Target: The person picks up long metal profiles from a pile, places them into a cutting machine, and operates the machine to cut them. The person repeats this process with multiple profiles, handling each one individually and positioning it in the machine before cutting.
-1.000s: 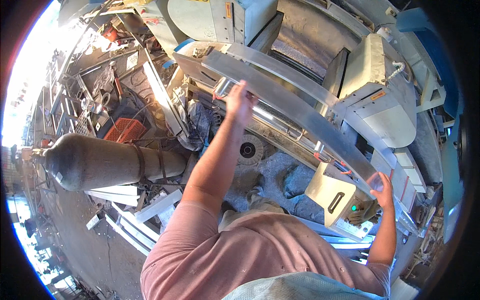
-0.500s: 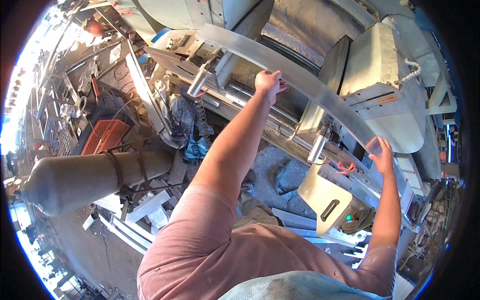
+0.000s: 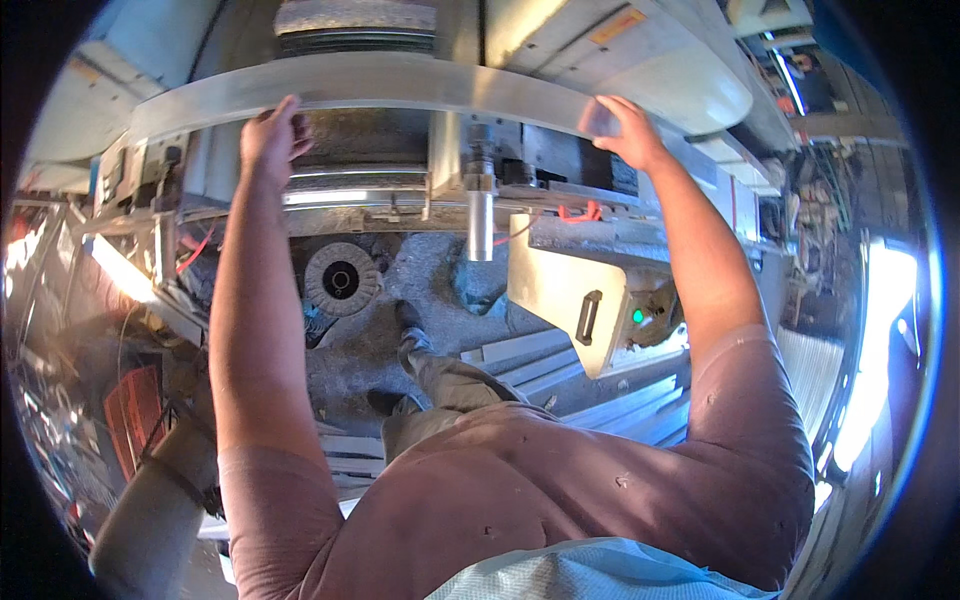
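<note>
While your right hand [image 3: 628, 135] grips the metal bar [image 3: 400, 82], your left hand [image 3: 268, 145] meets its near edge

The bar stretches ahead of you between both hands and runs on past your left one. Your right thumb and fingers close around its right end; your left fingers curl at the edge, though whether they grip cannot be told. Between your hands, nearer you, hangs a metal cylinder [image 3: 481, 222]. A cream panel [image 3: 555, 285] sits on your side of the right hand.
</note>
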`<state>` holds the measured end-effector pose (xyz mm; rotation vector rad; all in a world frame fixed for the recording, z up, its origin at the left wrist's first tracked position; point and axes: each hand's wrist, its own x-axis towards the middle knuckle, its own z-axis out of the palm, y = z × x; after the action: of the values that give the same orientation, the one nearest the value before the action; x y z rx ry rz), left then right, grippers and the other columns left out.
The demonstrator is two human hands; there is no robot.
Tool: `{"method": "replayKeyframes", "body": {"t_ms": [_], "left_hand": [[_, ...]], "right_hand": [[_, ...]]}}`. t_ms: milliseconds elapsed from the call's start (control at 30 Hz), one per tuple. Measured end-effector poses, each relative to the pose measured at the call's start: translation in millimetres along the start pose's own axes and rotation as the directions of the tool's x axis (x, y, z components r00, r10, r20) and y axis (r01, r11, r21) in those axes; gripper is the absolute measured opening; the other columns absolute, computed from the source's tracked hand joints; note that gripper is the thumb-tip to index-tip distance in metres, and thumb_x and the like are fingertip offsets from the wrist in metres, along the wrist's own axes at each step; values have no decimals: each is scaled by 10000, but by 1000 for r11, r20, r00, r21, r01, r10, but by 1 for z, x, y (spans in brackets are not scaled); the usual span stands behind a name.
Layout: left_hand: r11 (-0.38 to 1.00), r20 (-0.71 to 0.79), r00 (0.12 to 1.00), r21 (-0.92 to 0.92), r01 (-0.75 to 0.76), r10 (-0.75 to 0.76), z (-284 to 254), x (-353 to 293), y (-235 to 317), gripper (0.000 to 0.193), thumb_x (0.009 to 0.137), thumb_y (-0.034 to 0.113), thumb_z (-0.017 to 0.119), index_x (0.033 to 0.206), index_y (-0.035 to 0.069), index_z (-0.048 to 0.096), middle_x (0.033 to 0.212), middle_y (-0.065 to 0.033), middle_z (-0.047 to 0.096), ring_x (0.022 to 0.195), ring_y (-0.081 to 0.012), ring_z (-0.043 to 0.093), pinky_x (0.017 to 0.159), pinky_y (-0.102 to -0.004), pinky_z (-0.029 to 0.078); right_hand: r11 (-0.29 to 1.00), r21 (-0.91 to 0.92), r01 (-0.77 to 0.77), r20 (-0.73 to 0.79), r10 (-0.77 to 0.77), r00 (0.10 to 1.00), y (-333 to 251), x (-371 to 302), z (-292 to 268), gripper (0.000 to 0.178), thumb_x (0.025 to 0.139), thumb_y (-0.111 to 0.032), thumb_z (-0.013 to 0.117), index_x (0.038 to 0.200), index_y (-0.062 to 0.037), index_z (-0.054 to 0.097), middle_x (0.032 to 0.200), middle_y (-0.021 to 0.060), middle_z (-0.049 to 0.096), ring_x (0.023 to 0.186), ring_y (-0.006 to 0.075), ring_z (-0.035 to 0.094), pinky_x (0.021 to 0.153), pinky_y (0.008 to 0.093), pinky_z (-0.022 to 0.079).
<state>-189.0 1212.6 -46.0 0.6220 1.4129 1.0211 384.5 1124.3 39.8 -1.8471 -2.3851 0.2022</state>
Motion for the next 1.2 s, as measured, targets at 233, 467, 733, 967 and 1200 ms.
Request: {"method": "replayKeyframes", "body": {"t_ms": [233, 467, 733, 967, 1200], "left_hand": [[994, -14, 1000, 107, 22, -21, -13, 14, 3, 255, 986, 389, 732, 1066, 153, 678, 829, 11, 654, 706, -127, 656, 700, -346, 591], [973, -89, 996, 229, -8, 29, -22, 15, 9, 288, 985, 405, 740, 1020, 131, 660, 794, 10, 613, 688, -125, 629, 671, -320, 590], [954, -80, 996, 298, -23, 49, -25, 18, 13, 288, 988, 425, 727, 982, 152, 635, 738, 26, 552, 651, -112, 594, 634, -308, 572], [952, -56, 998, 306, 2, 16, -34, 26, 15, 336, 984, 465, 717, 896, 175, 571, 704, 41, 520, 630, -111, 569, 637, -332, 559], [919, -63, 998, 394, 14, 12, -34, 35, 17, 380, 999, 506, 685, 855, 180, 550, 658, 53, 452, 575, -88, 481, 631, -331, 539]], "right_hand": [[998, -50, -30, -18, 29, 999, -5, 14, 14, 824, 694, -200, 910, 1431, -40, 577, 1460, 176, 595, 1350, 354, 564, 1152, 431, 449], [998, -54, -12, -32, 10, 999, -8, 20, 26, 805, 701, -205, 912, 1419, -36, 588, 1468, 158, 593, 1347, 346, 566, 1126, 421, 470], [999, -23, -25, -35, 24, 999, -16, 22, 30, 768, 721, -178, 901, 1412, -47, 591, 1411, 139, 602, 1298, 343, 585, 1112, 419, 476], [990, -138, -31, -130, 13, 991, -16, 19, 43, 689, 725, -270, 905, 1344, -116, 643, 1365, 67, 625, 1243, 323, 614, 1055, 430, 518], [941, -79, -330, -298, 293, 909, -64, -26, 31, 499, 773, -313, 867, 1209, -136, 700, 1302, 41, 653, 1184, 320, 639, 988, 452, 550]]}}
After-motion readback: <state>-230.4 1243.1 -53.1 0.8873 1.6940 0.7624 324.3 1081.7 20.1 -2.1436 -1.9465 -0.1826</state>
